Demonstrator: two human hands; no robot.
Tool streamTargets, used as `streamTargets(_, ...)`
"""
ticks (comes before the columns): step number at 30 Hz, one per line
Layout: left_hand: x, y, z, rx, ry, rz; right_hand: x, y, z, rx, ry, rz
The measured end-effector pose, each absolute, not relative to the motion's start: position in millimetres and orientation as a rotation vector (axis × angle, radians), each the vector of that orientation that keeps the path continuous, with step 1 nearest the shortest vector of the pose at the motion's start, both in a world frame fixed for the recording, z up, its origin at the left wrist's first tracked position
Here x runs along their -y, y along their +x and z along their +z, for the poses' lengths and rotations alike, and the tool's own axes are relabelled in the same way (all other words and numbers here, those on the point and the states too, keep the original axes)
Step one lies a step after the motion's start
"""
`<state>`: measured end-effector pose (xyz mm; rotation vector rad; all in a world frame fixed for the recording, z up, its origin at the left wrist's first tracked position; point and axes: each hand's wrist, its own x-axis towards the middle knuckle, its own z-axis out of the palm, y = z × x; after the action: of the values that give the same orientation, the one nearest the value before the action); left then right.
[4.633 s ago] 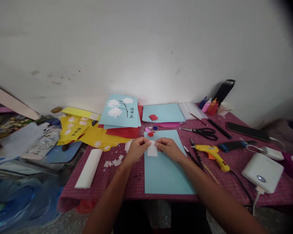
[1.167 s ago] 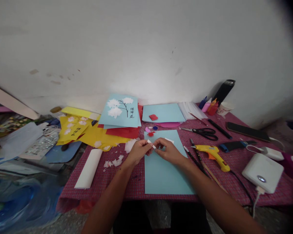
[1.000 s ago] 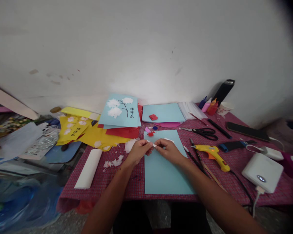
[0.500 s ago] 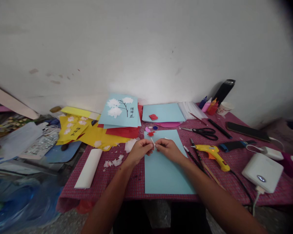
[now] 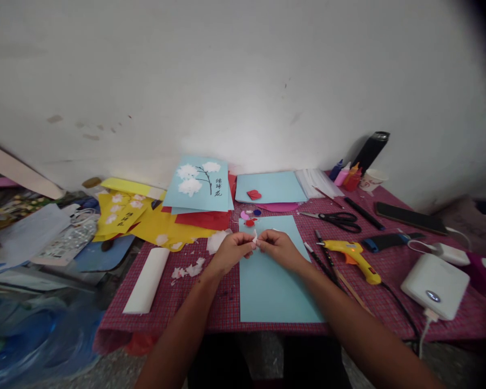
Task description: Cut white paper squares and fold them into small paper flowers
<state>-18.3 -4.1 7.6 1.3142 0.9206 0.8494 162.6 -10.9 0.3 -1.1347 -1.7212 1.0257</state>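
A small twist of white paper (image 5: 255, 235) is pinched between the fingertips of both hands. My left hand (image 5: 235, 249) closes on it from the left, and my right hand (image 5: 276, 247) from the right, fingertips nearly touching. Both are over the upper part of a light blue sheet (image 5: 277, 294). Just beyond the fingers lie small red pieces (image 5: 250, 222), a pink disc (image 5: 245, 215) and a dark blue one (image 5: 257, 213). White paper (image 5: 217, 242) lies beside my left hand, with crumpled scraps (image 5: 188, 270) nearer me.
A folded white paper strip (image 5: 146, 281) lies left. Behind is a blue card with white blossoms (image 5: 194, 183). To the right are scissors (image 5: 336, 219), a yellow glue gun (image 5: 352, 254), a white power box (image 5: 435, 286), paint bottles (image 5: 344, 174) and a black flask (image 5: 371, 151).
The white paper between my fingertips now looks shorter and more upright; before, it pointed up to the left. Both hands have stayed in nearly the same place.
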Motion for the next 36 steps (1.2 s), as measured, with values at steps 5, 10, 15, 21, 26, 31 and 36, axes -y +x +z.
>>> streamTargets(5,4.7,-18.3,8.8,-0.908,1.306,0.861,9.3,162.9,-1.2,1.674,-1.113,1.107)
streamTargets(10,5.0,-17.4,8.3,-0.955,1.329,0.891,8.5,162.4,-1.2,1.643,-1.106,1.175)
streamTargets(15,3.9,-17.7,4.7,-0.961,1.376,0.912,10.2,161.4,1.6,1.618,-1.081,1.208)
streamTargets(21,3.4,-18.2,5.7,-1.040,1.494,0.908,9.6,161.8,0.5,1.608,-1.039,1.270)
streamTargets(26,6.5,-18.2,9.3,-1.055,1.577,0.888,10.3,162.4,2.1,1.600,-1.027,1.298)
streamTargets(31,8.4,-17.4,10.5,-1.055,1.586,0.894,10.2,162.2,3.6,1.586,-1.080,1.292)
streamTargets(36,7.6,-16.2,9.3,-1.046,1.546,0.913,9.7,162.6,3.1,1.580,-1.100,1.280)
